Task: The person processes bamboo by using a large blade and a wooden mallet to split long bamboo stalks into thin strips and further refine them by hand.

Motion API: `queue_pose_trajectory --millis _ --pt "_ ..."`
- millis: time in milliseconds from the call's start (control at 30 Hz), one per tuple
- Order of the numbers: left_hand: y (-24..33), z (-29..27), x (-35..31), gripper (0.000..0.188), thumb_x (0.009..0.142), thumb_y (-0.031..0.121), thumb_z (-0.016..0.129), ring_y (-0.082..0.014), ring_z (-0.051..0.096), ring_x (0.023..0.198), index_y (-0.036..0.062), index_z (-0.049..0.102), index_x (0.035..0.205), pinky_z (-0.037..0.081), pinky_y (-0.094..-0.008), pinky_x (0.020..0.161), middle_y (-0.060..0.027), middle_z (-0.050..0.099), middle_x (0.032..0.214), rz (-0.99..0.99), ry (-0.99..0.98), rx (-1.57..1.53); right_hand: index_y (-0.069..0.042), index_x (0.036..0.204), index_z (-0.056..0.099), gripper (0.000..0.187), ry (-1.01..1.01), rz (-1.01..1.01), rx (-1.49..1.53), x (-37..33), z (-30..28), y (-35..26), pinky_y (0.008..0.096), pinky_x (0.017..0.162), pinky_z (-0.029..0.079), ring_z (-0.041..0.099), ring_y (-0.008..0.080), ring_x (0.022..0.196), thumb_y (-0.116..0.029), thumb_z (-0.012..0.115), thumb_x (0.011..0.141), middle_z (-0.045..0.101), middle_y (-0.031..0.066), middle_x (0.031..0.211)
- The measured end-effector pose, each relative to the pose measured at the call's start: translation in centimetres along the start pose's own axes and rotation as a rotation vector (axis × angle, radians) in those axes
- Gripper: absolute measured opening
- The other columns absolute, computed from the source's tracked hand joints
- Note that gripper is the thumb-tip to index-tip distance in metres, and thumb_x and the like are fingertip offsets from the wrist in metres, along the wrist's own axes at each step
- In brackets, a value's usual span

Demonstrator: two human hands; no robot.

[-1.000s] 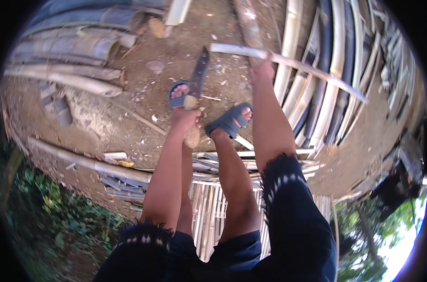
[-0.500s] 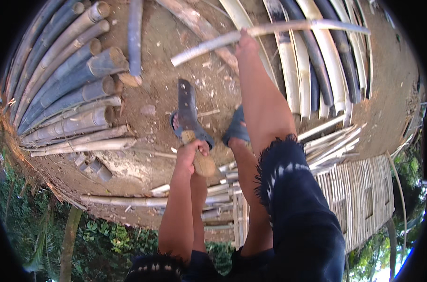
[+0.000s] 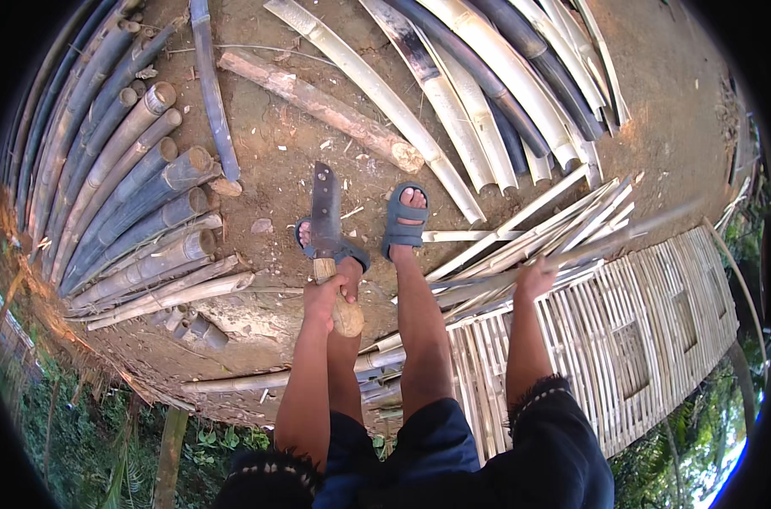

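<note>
My left hand [image 3: 324, 304] is closed round the wooden handle of a machete [image 3: 324, 212]. Its broad dark blade, with a few holes near the end, points away from me above my left foot. On the right, my right hand [image 3: 534, 280] is closed on a split bamboo strip [image 3: 606, 246], which is smeared by motion. The strip slants over a heap of narrow bamboo strips [image 3: 564, 216]; whether it touches them I cannot tell.
Stacked bamboo poles [image 3: 161, 182] fill the left side. A log [image 3: 326, 110] lies ahead of my sandalled feet, and halved bamboo lengths [image 3: 479, 110] spread at the far right. A slatted bamboo panel [image 3: 589, 356] stands close on the right.
My right hand has swung the bamboo strip from far ahead back toward me, to the heap on the right. The left hand keeps the machete. The view has shifted.
</note>
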State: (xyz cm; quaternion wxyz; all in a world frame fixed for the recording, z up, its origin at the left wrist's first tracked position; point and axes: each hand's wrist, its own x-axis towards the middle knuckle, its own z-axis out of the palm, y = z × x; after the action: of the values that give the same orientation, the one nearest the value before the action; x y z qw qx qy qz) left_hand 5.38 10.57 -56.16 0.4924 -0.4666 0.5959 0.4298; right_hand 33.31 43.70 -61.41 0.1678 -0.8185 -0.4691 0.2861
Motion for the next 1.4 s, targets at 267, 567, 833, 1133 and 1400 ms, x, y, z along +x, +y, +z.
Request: queue_pose_trajectory --millis 267,567,833,1133,1400 --pt "3.6 -0.6 -2.7 0.012 0.080 0.002 0.070 -0.0184 0.058 0.049 -0.0023 0.058 0.080 0.048 -0.0338 0.045 -0.0078 0.057 0.062 0.116 0.004 0.042 0.010 0.131 0.052 0.074 0.133 0.248 -1.185 13.0 -19.3 7.4 0.0501 0.091 0.055 0.065 0.0412 0.111 -0.049 0.067 0.090 0.063 0.0317 0.121" --pt "2.8 -4.7 -4.2 0.044 0.081 -0.005 0.065 -0.0175 0.058 0.054 -0.0006 0.052 0.123 0.050 -0.0331 0.048 -0.0083 0.060 0.074 0.166 -0.042 -0.051 0.008 0.126 0.057 0.076 -0.260 -0.053 -1.265 7.0 -10.1 11.1 0.0471 0.096 0.051 0.063 0.0426 0.113 -0.054 0.069 0.083 0.063 0.0297 0.123" --pt "-0.1 -9.9 0.4 0.009 0.081 -0.003 0.068 -0.0136 0.057 0.050 -0.0024 0.063 0.089 0.049 -0.0295 0.043 -0.0064 0.061 0.068 0.047 0.047 -0.236 -0.010 0.118 0.068 0.037 -0.992 -0.680 -0.653 -22.3 30.7 -5.1 0.0417 0.090 0.051 0.069 0.0353 0.101 -0.034 0.062 0.090 0.072 0.0190 0.104" --pt "5.2 -14.3 2.7 0.008 0.085 0.002 0.069 -0.0116 0.059 0.049 -0.0023 0.062 0.087 0.050 -0.0274 0.045 -0.0062 0.064 0.070 0.012 0.102 -0.517 0.012 0.131 0.051 0.100 -0.563 -1.199 -0.591 -46.7 62.2 -7.6 0.0410 0.104 0.047 0.064 0.0354 0.115 -0.069 0.071 0.077 0.062 0.0271 0.128" --pt "9.4 -19.5 2.1 0.016 0.086 0.011 0.073 -0.0132 0.064 0.053 -0.0021 0.068 0.094 0.050 -0.0327 0.050 -0.0100 0.067 0.065 0.228 0.076 -0.238 0.009 0.117 0.062 0.055 -1.086 -0.580 -0.464 -45.2 66.4 -8.7 0.0337 0.078 0.054 0.067 0.0206 0.096 -0.027 0.083 0.081 0.069 0.0171 0.107"
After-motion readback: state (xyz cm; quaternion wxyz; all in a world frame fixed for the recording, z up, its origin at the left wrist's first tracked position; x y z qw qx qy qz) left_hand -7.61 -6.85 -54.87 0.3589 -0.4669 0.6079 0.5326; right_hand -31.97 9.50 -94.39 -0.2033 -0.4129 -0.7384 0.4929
